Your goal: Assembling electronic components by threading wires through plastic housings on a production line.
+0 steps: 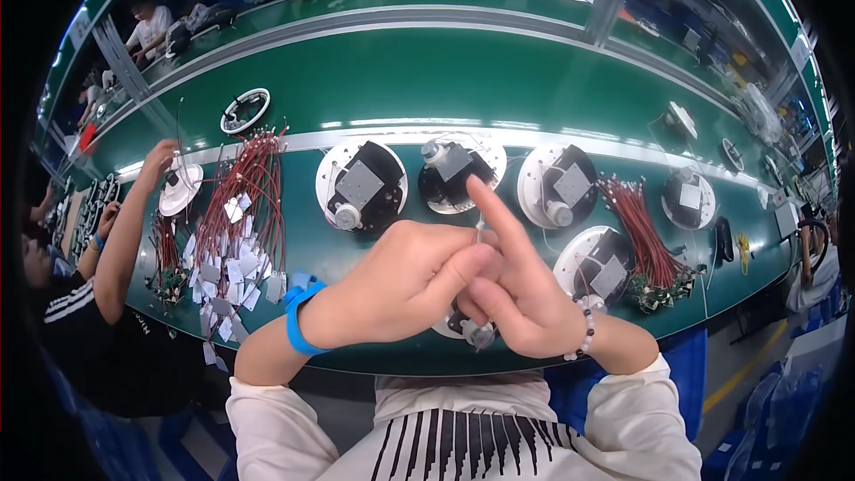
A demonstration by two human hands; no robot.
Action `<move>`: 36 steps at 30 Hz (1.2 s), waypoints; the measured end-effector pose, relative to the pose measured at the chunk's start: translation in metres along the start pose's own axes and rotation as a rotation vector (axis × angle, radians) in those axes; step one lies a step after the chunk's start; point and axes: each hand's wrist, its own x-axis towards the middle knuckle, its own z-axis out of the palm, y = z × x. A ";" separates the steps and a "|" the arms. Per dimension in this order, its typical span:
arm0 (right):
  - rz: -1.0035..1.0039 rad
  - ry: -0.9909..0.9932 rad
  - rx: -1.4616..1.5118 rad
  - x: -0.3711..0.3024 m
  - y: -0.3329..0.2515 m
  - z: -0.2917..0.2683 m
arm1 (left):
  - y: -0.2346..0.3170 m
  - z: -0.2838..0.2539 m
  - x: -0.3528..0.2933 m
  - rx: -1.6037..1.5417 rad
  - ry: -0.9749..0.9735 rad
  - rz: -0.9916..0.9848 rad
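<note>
My left hand [401,281], with a blue band at its wrist, is closed in a pinch and meets my right hand [525,289] above the table's front part. The right thumb and lower fingers are pressed together while its index finger points up and away. A thin pale strand, perhaps wire [481,224], shows between the fingers; the rest is hidden. Beneath the hands lies a partly covered unit with a small motor [481,335]. Just beyond are round white-and-black units with grey plates: one unit [361,185], a second [459,171], a third [559,185] and a fourth [595,265].
Bundles of red wires [239,187] with pale tags lie left; another red bundle [643,232] with green boards lies right. A white ring [245,111] and another round unit [688,199] are on the green table [427,67]. A co-worker's arm [125,232] reaches in at left.
</note>
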 end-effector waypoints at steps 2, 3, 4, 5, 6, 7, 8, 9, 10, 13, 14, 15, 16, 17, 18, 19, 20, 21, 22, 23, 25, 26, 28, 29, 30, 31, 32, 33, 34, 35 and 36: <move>-0.026 -0.010 -0.005 0.000 0.002 0.001 | 0.001 0.001 -0.002 -0.423 -0.090 -0.219; -0.085 -0.005 -0.059 -0.001 0.005 0.001 | 0.003 0.003 -0.002 -0.426 -0.091 -0.221; -0.142 0.001 -0.114 -0.002 0.006 0.002 | 0.005 0.006 -0.003 -0.534 -0.067 -0.263; -0.140 0.000 -0.113 -0.003 0.006 0.003 | 0.007 0.008 -0.004 -0.638 -0.042 -0.304; -0.138 0.032 -0.093 -0.005 0.007 0.005 | 0.009 0.009 -0.005 -0.641 -0.042 -0.307; -0.133 0.065 -0.072 -0.007 0.007 0.007 | 0.010 0.010 -0.006 -0.695 0.006 -0.299; -0.127 0.068 -0.070 -0.009 0.008 0.007 | 0.010 0.012 -0.007 -0.750 0.053 -0.291; -0.099 0.104 -0.025 -0.010 0.010 0.007 | 0.008 0.013 -0.008 -0.757 0.050 -0.298; -0.068 0.141 0.021 -0.012 0.012 0.006 | 0.003 0.013 -0.007 -0.662 0.121 -0.186; 0.050 0.073 -0.118 -0.012 0.004 -0.011 | -0.004 0.012 -0.007 -0.585 0.233 -0.065; 0.046 0.215 -0.078 -0.011 0.001 -0.007 | -0.004 0.012 -0.008 -0.604 0.236 -0.057; 0.119 0.289 0.058 -0.009 -0.006 -0.008 | -0.006 0.012 -0.009 -0.570 0.251 -0.030; 0.110 0.321 0.027 -0.009 -0.006 -0.010 | -0.009 0.012 -0.012 -0.489 0.277 0.012; 0.090 0.330 0.029 -0.010 -0.003 -0.017 | -0.015 0.009 -0.011 -0.404 0.302 0.065; 0.069 0.338 0.028 -0.012 0.000 -0.021 | -0.021 0.006 -0.014 -0.366 0.299 0.046; 0.140 0.396 0.019 -0.014 -0.002 -0.021 | -0.028 0.008 -0.019 -0.381 0.293 0.037; 0.152 0.399 0.018 -0.015 0.002 -0.025 | -0.037 0.012 -0.025 -0.355 0.286 -0.059; 0.086 0.335 -0.150 -0.016 0.007 -0.032 | -0.045 0.018 -0.031 -0.327 0.278 -0.154; 0.020 0.266 -0.315 -0.017 0.011 -0.037 | -0.052 0.025 -0.037 -0.284 0.243 -0.245; 0.002 0.220 -0.450 -0.018 0.011 -0.039 | -0.051 0.029 -0.043 -0.209 0.176 -0.350; -0.031 0.166 -0.545 -0.019 0.013 -0.042 | -0.050 0.037 -0.055 -0.062 0.135 -0.483; -0.074 0.119 -0.644 -0.021 0.014 -0.041 | -0.049 0.037 -0.059 -0.074 0.129 -0.497; -0.049 0.111 -0.703 -0.025 0.014 -0.040 | -0.044 0.033 -0.067 0.054 -0.192 -0.657; -0.083 0.135 -0.744 -0.024 0.014 -0.040 | -0.042 0.036 -0.073 -0.034 -0.288 -0.662; -0.119 0.161 -0.785 -0.023 0.015 -0.039 | -0.039 0.039 -0.080 -0.123 -0.383 -0.663; -0.125 0.192 -0.771 -0.021 0.015 -0.036 | -0.035 0.044 -0.084 -0.271 -0.470 -0.548; -0.123 0.189 -0.768 -0.018 0.015 -0.033 | -0.029 0.051 -0.085 -0.362 -0.478 -0.563; -0.151 0.192 -0.758 -0.015 0.015 -0.031 | -0.024 0.058 -0.084 -0.452 -0.487 -0.575; -0.180 0.196 -0.750 -0.012 0.015 -0.028 | -0.025 0.065 -0.082 -0.469 -0.489 -0.563; -0.181 0.194 -0.749 -0.010 0.015 -0.026 | -0.028 0.070 -0.083 -0.543 -0.393 -0.591; -0.244 0.203 -0.749 -0.009 0.015 -0.024 | -0.031 0.075 -0.086 -0.616 -0.297 -0.617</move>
